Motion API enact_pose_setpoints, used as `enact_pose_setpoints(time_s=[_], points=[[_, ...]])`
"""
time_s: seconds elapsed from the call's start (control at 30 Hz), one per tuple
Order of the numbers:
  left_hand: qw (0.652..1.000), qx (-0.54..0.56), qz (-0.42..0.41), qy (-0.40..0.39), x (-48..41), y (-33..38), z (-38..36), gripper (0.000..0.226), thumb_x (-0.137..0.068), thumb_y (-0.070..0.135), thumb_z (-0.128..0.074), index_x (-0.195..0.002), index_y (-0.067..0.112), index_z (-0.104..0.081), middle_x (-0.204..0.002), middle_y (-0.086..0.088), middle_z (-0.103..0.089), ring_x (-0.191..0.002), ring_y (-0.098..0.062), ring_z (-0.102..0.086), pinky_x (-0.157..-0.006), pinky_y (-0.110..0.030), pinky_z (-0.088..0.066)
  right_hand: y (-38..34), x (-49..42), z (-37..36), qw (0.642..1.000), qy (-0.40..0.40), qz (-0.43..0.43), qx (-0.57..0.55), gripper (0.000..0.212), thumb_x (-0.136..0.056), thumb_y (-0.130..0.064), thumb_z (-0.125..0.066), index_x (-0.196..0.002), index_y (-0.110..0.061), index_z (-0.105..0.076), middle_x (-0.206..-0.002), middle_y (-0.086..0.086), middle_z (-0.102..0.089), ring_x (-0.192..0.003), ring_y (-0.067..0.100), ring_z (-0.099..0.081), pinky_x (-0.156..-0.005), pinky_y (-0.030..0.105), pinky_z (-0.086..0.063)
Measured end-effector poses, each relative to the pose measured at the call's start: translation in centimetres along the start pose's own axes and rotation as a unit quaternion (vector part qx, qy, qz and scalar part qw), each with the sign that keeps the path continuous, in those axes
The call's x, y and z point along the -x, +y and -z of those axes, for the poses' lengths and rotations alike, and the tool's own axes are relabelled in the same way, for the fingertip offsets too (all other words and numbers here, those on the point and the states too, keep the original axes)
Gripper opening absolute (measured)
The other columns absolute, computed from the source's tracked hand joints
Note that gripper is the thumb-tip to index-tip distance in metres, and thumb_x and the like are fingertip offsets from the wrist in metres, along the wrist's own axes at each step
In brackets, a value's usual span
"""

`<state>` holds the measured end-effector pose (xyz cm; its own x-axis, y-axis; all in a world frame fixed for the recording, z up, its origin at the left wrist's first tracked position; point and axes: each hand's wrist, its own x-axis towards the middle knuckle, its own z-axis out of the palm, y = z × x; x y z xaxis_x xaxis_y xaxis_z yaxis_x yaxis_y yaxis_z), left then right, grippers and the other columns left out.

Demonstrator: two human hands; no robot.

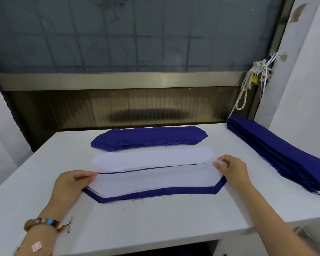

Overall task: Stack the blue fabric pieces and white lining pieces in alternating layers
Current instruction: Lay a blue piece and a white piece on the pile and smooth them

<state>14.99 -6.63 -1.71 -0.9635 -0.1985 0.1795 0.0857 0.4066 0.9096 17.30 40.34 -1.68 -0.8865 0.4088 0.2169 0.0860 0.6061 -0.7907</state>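
Hands: left hand (72, 183) and right hand (231, 169) are each pinching one end of the white lining piece (155, 180).
Lining: it is stretching between the fingers, lying over the blue fabric piece (155, 194) beneath them.
Doing it well: probably holding it taut and evening the blue border before letting go.
Room: lining stack (151, 157) and blue stack (148, 138) are sitting just beyond the fingers; bare desk (155, 218) is lying nearer.

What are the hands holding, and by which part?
The white lining piece: the left hand pinches its left end, the right hand its right end.
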Motion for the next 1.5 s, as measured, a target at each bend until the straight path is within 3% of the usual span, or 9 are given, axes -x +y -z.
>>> enact_pose_setpoints(time_s=[0.13, 0.27, 0.37, 0.47, 0.57, 0.8, 1.0, 1.2, 1.5], points=[[0.999, -0.034, -0.021, 0.005, 0.2, -0.4, 0.0, 0.011, -0.083, 0.013, -0.075, -0.079, 0.023, -0.079, -0.073, 0.016, -0.073, -0.064, -0.001, -0.066, -0.057, -0.002, -0.044, 0.3, -0.1, -0.3, 1.0, 0.002, 0.008, 0.029, 0.012, -0.086, -0.017, -0.066, -0.076, -0.02, -0.064, -0.073, -0.005, -0.064, -0.067, 0.008, -0.055, -0.058, 0.016, -0.042], [0.999, -0.032, -0.028, 0.028, 0.4, -0.4, -0.1, 0.015, -0.085, 0.029, -0.073, -0.071, 0.028, -0.077, -0.068, 0.011, -0.073, -0.06, -0.004, -0.064, -0.052, -0.005, -0.044, 0.5, -0.3, -0.4, 0.999, -0.003, 0.011, 0.049, 0.01, -0.085, -0.018, -0.068, -0.077, -0.021, -0.063, -0.075, -0.008, -0.065, -0.071, 0.007, -0.058, -0.059, 0.018, -0.041], [0.998, -0.049, -0.028, 0.025, 0.4, -0.3, -0.2, 0.007, -0.079, 0.022, -0.08, -0.075, 0.028, -0.078, -0.071, 0.012, -0.073, -0.064, -0.005, -0.064, -0.056, -0.002, -0.043, 0.6, -0.3, -0.5, 0.999, 0.006, 0.009, 0.052, 0.008, -0.085, -0.02, -0.069, -0.079, -0.021, -0.063, -0.076, -0.008, -0.064, -0.071, 0.006, -0.056, -0.059, 0.016, -0.039], [0.996, -0.084, -0.034, 0.026, 0.4, -0.5, -0.3, 0.014, -0.075, 0.014, -0.083, -0.08, 0.026, -0.078, -0.078, 0.007, -0.073, -0.069, -0.012, -0.061, -0.058, 0.0, -0.04, 0.5, -0.3, -0.6, 0.998, 0.003, 0.007, 0.055, 0.013, -0.081, -0.026, -0.074, -0.081, -0.02, -0.062, -0.079, -0.004, -0.064, -0.074, 0.013, -0.057, -0.061, 0.02, -0.041], [0.994, -0.095, -0.047, 0.023, 0.5, -0.6, -0.3, 0.018, -0.075, 0.008, -0.082, -0.084, 0.023, -0.078, -0.084, 0.005, -0.072, -0.066, -0.006, -0.057, -0.06, 0.0, -0.04, 0.5, -0.3, -0.7, 0.998, -0.007, 0.008, 0.056, 0.016, -0.079, -0.027, -0.076, -0.085, -0.02, -0.063, -0.082, -0.004, -0.064, -0.078, 0.015, -0.058, -0.065, 0.025, -0.041], [0.99, -0.116, -0.082, 0.006, 0.7, -0.8, -0.3, 0.025, -0.077, -0.002, -0.076, -0.087, 0.02, -0.078, -0.089, 0.006, -0.07, -0.063, -0.002, -0.055, -0.062, 0.0, -0.04, 0.9, -0.3, -0.6, 0.999, 0.009, 0.019, 0.047, 0.009, -0.092, -0.021, -0.06, -0.084, -0.024, -0.06, -0.074, -0.002, -0.058, -0.07, 0.01, -0.052, -0.059, 0.02, -0.038], [0.989, -0.12, -0.083, 0.011, 0.6, -1.1, -0.3, 0.023, -0.08, 0.002, -0.075, -0.087, 0.024, -0.076, -0.091, 0.008, -0.07, -0.071, -0.015, -0.06, -0.063, -0.001, -0.041, 0.6, -0.2, -0.6, 0.999, -0.002, 0.002, 0.033, 0.012, -0.086, -0.015, -0.066, -0.09, -0.024, -0.061, -0.073, -0.003, -0.058, -0.069, 0.01, -0.055, -0.057, 0.021, -0.038], [0.988, -0.122, -0.087, 0.035, 0.5, -1.4, -0.2, 0.021, -0.085, 0.001, -0.069, -0.085, 0.021, -0.075, -0.09, 0.006, -0.071, -0.077, -0.015, -0.064, -0.067, 0.0, -0.042, 0.6, -0.2, -0.7, 0.999, 0.012, 0.004, 0.041, 0.009, -0.094, -0.018, -0.057, -0.103, -0.021, -0.057, -0.075, 0.001, -0.058, -0.073, 0.009, -0.055, -0.061, 0.02, -0.038], [0.987, -0.127, -0.088, 0.035, 0.5, -1.5, -0.3, 0.024, -0.083, -0.002, -0.069, -0.085, 0.021, -0.075, -0.089, 0.004, -0.069, -0.077, -0.014, -0.063, -0.067, 0.001, -0.041, 0.2, 0.1, -0.6, 0.997, 0.028, 0.003, 0.071, 0.011, -0.089, -0.016, -0.065, -0.097, -0.019, -0.059, -0.074, -0.002, -0.056, -0.071, 0.011, -0.053, -0.064, 0.026, -0.038]])
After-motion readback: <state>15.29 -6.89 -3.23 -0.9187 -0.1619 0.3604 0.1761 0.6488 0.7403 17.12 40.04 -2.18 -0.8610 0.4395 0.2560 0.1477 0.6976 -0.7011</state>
